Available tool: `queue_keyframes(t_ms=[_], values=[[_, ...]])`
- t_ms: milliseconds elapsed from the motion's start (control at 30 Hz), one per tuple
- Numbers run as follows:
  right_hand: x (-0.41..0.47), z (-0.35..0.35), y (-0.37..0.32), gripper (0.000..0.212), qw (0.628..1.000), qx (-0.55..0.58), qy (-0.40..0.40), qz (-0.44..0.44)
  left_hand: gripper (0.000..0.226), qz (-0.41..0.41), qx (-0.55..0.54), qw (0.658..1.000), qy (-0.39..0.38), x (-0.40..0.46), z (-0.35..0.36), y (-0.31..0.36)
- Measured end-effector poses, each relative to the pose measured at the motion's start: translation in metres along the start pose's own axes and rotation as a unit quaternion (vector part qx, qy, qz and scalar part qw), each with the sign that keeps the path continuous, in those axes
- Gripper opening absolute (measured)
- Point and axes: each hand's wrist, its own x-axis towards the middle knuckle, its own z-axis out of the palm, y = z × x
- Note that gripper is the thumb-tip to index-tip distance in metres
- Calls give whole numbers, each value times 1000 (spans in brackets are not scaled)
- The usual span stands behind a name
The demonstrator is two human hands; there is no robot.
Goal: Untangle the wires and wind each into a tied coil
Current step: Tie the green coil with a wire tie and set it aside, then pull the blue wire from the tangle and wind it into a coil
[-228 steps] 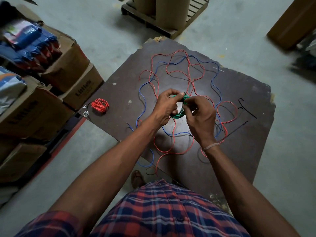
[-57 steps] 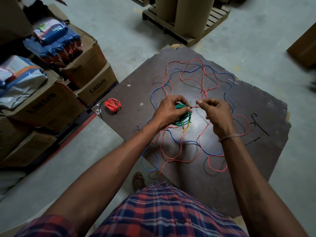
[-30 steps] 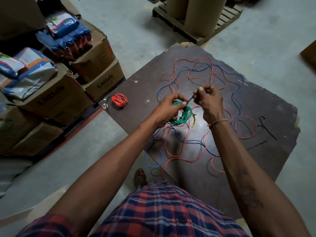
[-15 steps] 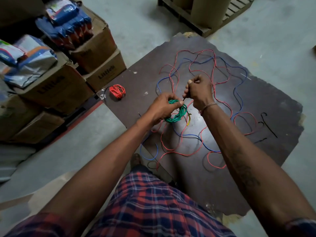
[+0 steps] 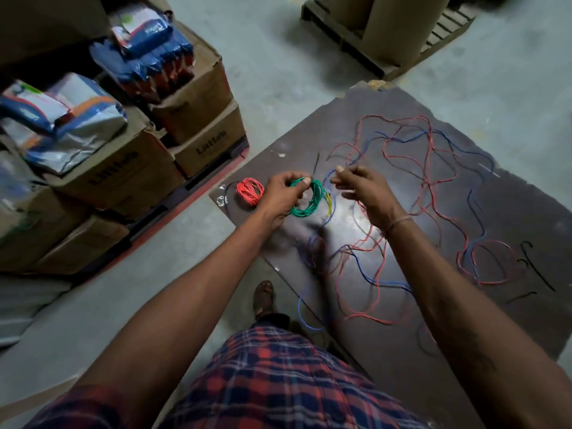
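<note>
My left hand [image 5: 283, 193] pinches the green wire coil [image 5: 309, 198] at its upper rim, holding it just above the dark board [image 5: 510, 212]; a thin dark tie end [image 5: 315, 164] sticks up from the pinch. My right hand [image 5: 360, 185] hangs beside the coil, fingers loosely curled, and I cannot tell if it holds anything. Loose red and blue wires [image 5: 411, 156] sprawl tangled across the board. A wound red coil [image 5: 250, 191] lies at the board's left corner.
</note>
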Motion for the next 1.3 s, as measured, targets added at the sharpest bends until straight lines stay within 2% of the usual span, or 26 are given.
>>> queue_keyframes(t_ms=[67,133,300,367,533,700,867,933,1000,1067,1133,1233,1300], values=[[3,22,8,30,998,-39,-46,11,13,-28,-48,998,12,17,-20,-2],[7,46,12,29,996,-54,-63,17,12,-50,-75,996,8,34,-35,-2],[40,96,12,15,999,20,1,44,12,-72,-98,993,-11,75,-65,4],[60,109,13,12,997,28,39,59,15,-69,-33,997,-5,94,-81,5],[104,137,36,24,986,-10,123,107,19,-43,163,986,5,132,-111,-12],[122,156,59,31,972,19,164,167,26,-11,255,967,6,141,-115,-23],[118,138,55,23,971,98,91,196,20,59,274,960,2,126,-111,-20],[105,118,49,8,974,104,62,193,13,77,263,961,-18,117,-102,-20],[90,93,48,3,978,85,50,182,5,75,246,964,-65,106,-90,-20],[72,68,51,5,983,60,49,166,6,54,229,962,-137,92,-75,-18],[51,46,53,3,985,27,55,162,15,14,271,940,-206,82,-60,-22],[15,25,61,8,988,-53,26,145,43,-151,320,890,-287,66,-39,-44],[-6,16,70,7,981,-149,-7,122,57,-247,307,874,-286,51,-26,-63]])
